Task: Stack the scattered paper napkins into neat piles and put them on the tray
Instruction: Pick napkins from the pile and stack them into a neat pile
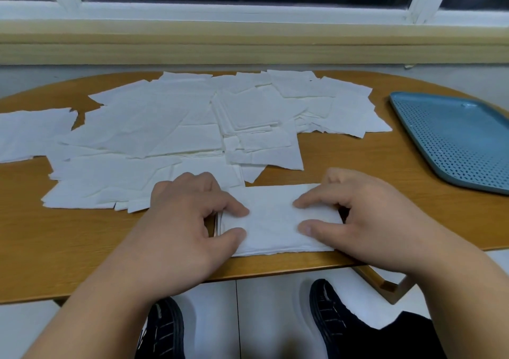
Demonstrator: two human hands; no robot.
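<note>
Head view: small squared pile of white paper napkins lies at near edge of tan wooden surface, btwn both hands. Left hand clamps its L end, right hand its R end; fingers curled, thumb & forefinger tips pressed on top of pile. Scattered white paper napkins overlap in a loose spread just behind, mid-surface. Blue perforated plastic tray sits far R, well apart from pile.

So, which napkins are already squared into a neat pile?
The pile at the near edge of the table, between the left hand and right hand: its edges line up, while the napkins behind lie scattered and overlapping.
</note>
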